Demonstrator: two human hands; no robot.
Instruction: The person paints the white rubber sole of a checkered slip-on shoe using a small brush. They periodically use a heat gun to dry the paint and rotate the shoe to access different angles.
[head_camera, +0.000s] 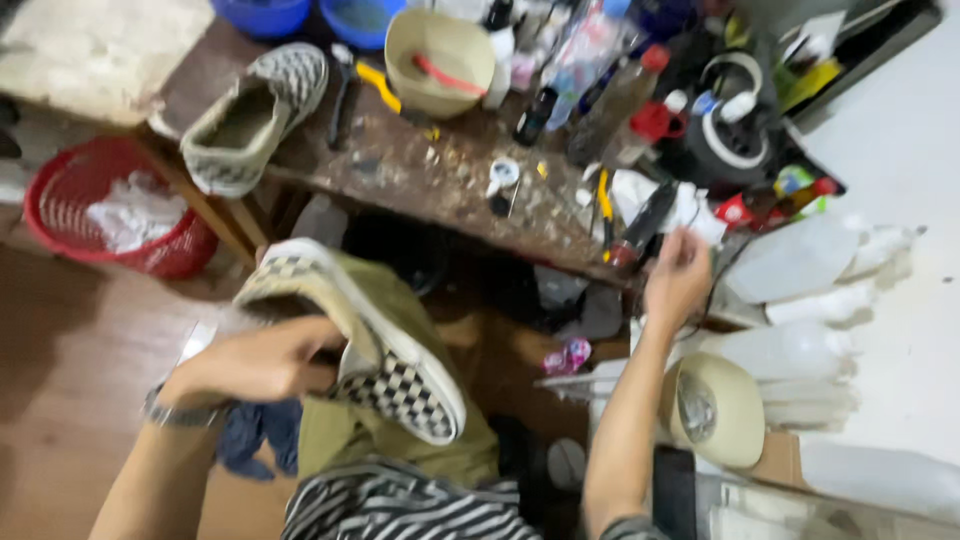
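Two checkered slip-on shoes, one held (360, 340) and one on the worktop (250, 115), two blue bowls (262, 14), one red basket (105, 205), one tape roll (715, 408).

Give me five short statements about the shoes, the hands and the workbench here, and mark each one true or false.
1. The left hand holds a checkered slip-on shoe with a white sole. True.
2. A second checkered slip-on shoe lies on the worn wooden workbench. True.
3. The red plastic basket stands on the workbench. False: it sits on the floor, left of the bench.
4. The right hand grips the beige roll of tape. False: the hand is raised at the bench's edge, apart from the roll, which lies lower down; what it holds, if anything, is too blurred to tell.
5. The beige bowl on the bench is empty. False: a red strip-like object lies inside it.
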